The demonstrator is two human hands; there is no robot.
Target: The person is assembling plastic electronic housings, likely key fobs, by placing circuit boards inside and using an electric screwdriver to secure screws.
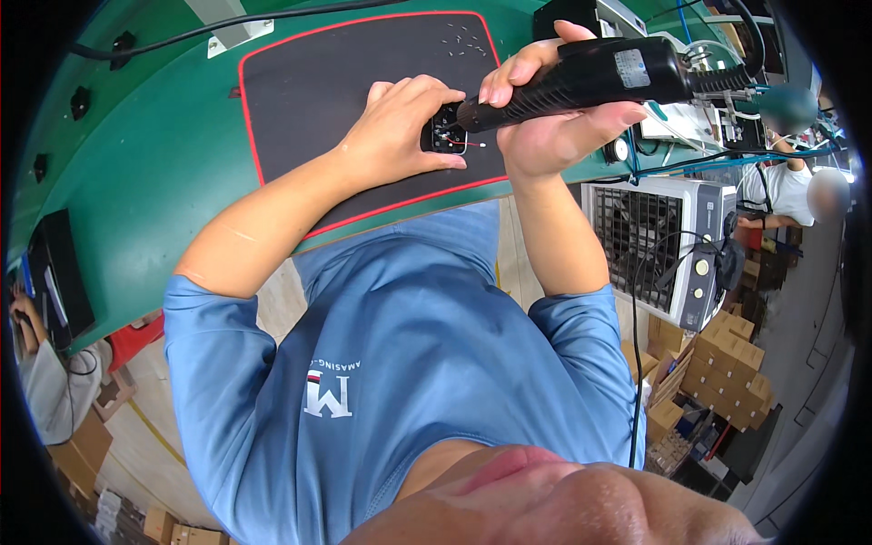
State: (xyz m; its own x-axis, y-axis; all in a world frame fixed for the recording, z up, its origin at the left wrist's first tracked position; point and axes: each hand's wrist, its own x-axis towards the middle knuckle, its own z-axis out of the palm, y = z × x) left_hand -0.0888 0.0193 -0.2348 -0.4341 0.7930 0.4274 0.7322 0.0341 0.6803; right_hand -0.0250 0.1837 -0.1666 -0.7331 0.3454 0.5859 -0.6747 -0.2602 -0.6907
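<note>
My left hand is closed round the edges of a small black device, its thumb and fingers on opposite sides. The device has an open face, and a thin red and white wire sticks out of it. In my right hand is a black electric screwdriver, held nearly level with a cable running from its back end. The screwdriver's tip points at the device; whether it touches a screw is hidden. Both hands are over a black mat with a red border.
Small loose screws lie at the mat's far right. A green table extends left, with a black cable along the back. Equipment and wires crowd the right. An air cooler stands beside the table, near stacked cartons. Other people are at both sides.
</note>
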